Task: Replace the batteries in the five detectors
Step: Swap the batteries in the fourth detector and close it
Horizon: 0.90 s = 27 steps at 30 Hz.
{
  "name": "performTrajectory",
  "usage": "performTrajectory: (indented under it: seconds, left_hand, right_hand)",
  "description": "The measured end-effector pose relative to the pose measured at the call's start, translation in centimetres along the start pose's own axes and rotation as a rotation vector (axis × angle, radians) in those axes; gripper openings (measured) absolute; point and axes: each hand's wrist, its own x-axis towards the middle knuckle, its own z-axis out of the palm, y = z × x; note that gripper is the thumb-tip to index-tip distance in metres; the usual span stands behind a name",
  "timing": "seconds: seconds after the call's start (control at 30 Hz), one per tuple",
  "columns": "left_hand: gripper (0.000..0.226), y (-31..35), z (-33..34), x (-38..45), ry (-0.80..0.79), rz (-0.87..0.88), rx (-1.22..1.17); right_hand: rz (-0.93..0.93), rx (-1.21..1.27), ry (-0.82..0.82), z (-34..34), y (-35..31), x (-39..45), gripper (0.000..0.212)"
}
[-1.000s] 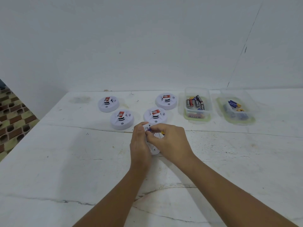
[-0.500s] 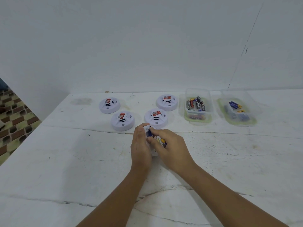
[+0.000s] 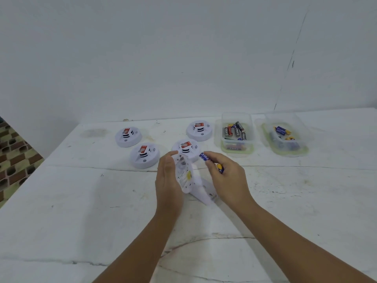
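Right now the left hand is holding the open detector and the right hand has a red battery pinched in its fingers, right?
Nearly. In the head view the left hand does hold the open detector, but the battery pinched by the right hand is blue, not red.

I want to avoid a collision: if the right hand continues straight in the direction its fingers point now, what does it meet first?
Probably the nearest standing detector: the right hand, gripping a blue battery, points up-left toward it. Depth is unclear.
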Motion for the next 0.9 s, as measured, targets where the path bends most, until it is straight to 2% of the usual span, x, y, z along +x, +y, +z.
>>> performTrajectory:
  seconds: [0.23, 0.43, 0.6, 0.67, 0.83, 0.9]
  left_hand:
    - [0.030, 2.5, 7.1, 0.9, -0.168, -0.119, -0.071]
    - [0.035, 1.9, 11.7, 1.5, -0.197, -0.214, -0.094]
    - [0.040, 2.5, 14.4, 1.9, -0.243, -0.176, -0.063]
    - [0.034, 2.7, 15.3, 2.1, -0.250, -0.171, -0.067]
    - [0.035, 2.4, 16.3, 2.6, -0.235, -0.189, -0.068]
    - [0.035, 2.2, 16.4, 2.6, -0.227, -0.194, -0.060]
  right_hand:
    - [0.037, -0.078, 0.212, -6.6, 2.2, 3.7, 0.017]
    - [0.108, -0.345, 0.369, -13.7, 3.7, 8.0, 0.016]
    - [0.235, -0.603, 0.264, -16.5, 4.8, 10.0, 0.019]
    - [0.249, -0.662, 0.193, -16.7, 5.1, 10.3, 0.027]
    - [0.192, -0.515, 0.136, -17.3, 6.0, 10.6, 0.049]
    - [0.190, -0.566, 0.066, -17.5, 6.4, 11.4, 0.057]
